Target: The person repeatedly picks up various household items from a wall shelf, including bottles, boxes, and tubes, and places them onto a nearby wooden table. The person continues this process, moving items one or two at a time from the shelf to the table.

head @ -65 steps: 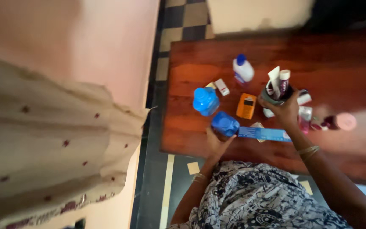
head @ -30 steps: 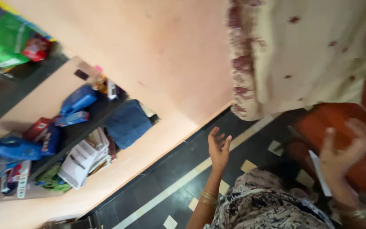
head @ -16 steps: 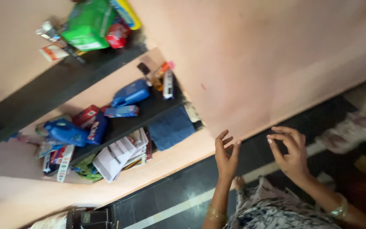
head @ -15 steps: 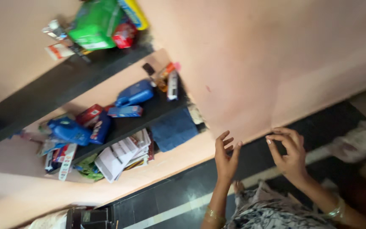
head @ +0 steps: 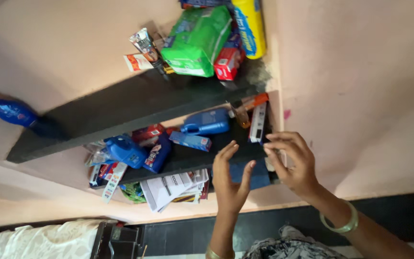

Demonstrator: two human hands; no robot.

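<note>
My left hand is raised with fingers spread and holds nothing, in front of a dark shelf set in a pink wall. My right hand is also empty, fingers curled apart, close to the shelf's right end by a folded blue cloth. On that shelf lie a blue bottle, a small blue box, an upright white tube and an orange-capped bottle. I wear a bangle on the right wrist.
An upper dark shelf carries a green pack, a yellow bag, a red box and a dark blue bottle. Papers are stacked below. A black floor runs along the bottom.
My view swung from the wooden table to the wall shelves. Both hands let go of the table items and rose, empty, moving closer to the lower shelf's right end.
</note>
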